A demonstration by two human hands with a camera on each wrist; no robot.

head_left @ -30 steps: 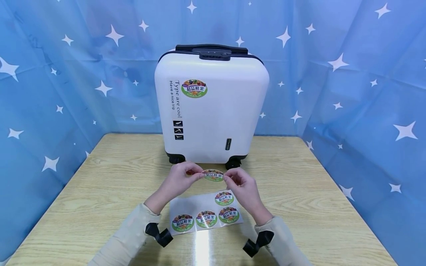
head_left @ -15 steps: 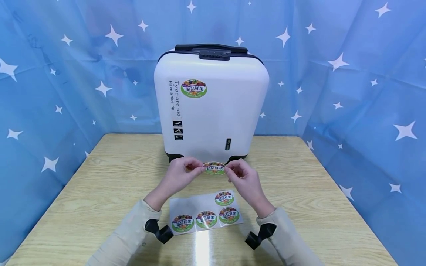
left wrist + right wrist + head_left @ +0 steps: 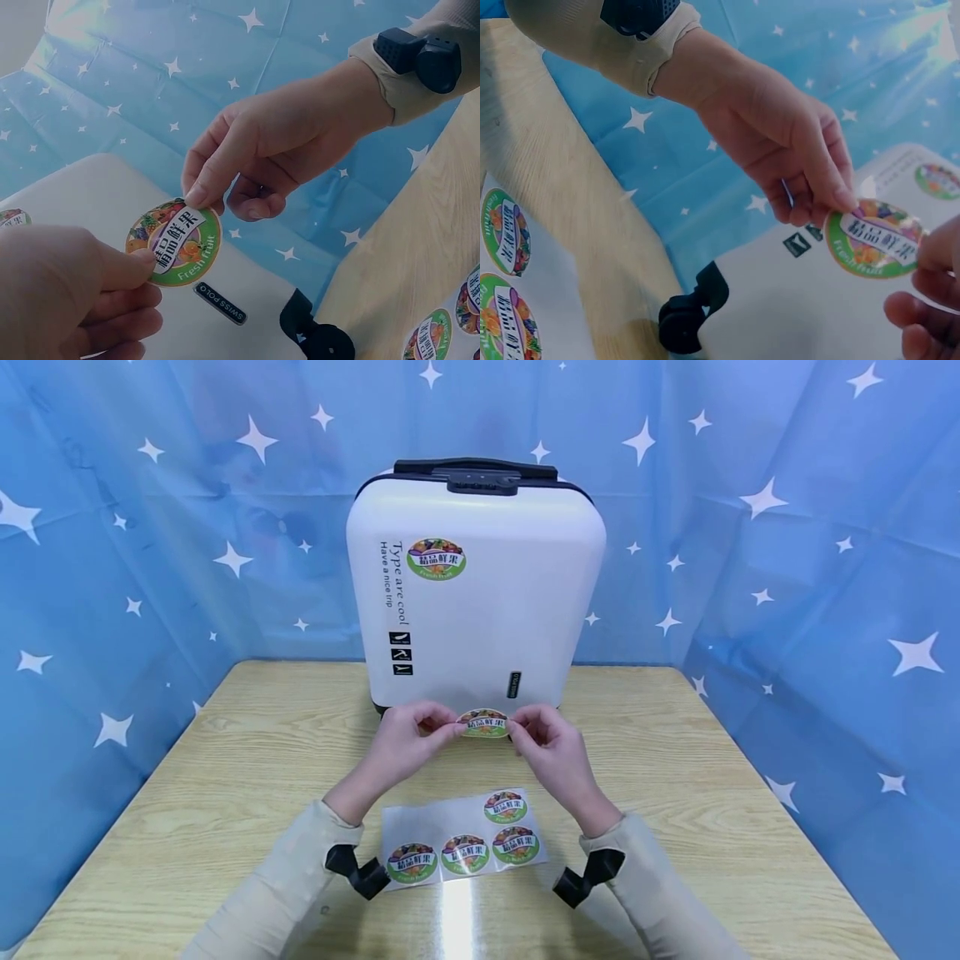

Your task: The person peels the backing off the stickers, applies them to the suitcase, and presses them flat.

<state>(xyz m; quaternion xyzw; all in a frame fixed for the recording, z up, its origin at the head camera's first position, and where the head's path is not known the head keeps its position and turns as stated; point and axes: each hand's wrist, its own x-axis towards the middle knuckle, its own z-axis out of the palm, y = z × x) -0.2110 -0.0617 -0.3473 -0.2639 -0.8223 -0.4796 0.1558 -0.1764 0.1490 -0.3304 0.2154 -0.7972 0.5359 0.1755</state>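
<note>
An oval fruit sticker (image 3: 483,723), green-rimmed with "Fresh fruit" printed on it, is stretched between my two hands. My left hand (image 3: 411,737) pinches its left edge between thumb and forefinger; my right hand (image 3: 551,745) pinches the opposite edge. In the left wrist view the sticker (image 3: 178,244) faces outward, lettering plainly visible. Behind it stands a white suitcase (image 3: 480,602), upright, whose lower edge the sticker overlaps in the head view. A matching sticker (image 3: 437,559) is stuck on the suitcase's upper left, beside the printed text.
On the wooden table (image 3: 675,793) a white sticker sheet (image 3: 435,818) lies below my hands, bearing several more fruit stickers. Blue curtains (image 3: 187,527) with white stars enclose the table at the back and sides. A black caster wheel (image 3: 681,324) shows under the suitcase.
Both hands have moved forward toward the suitcase, carrying the sticker up from below the wheels to overlap its bottom edge. The sheet on the table has stayed put.
</note>
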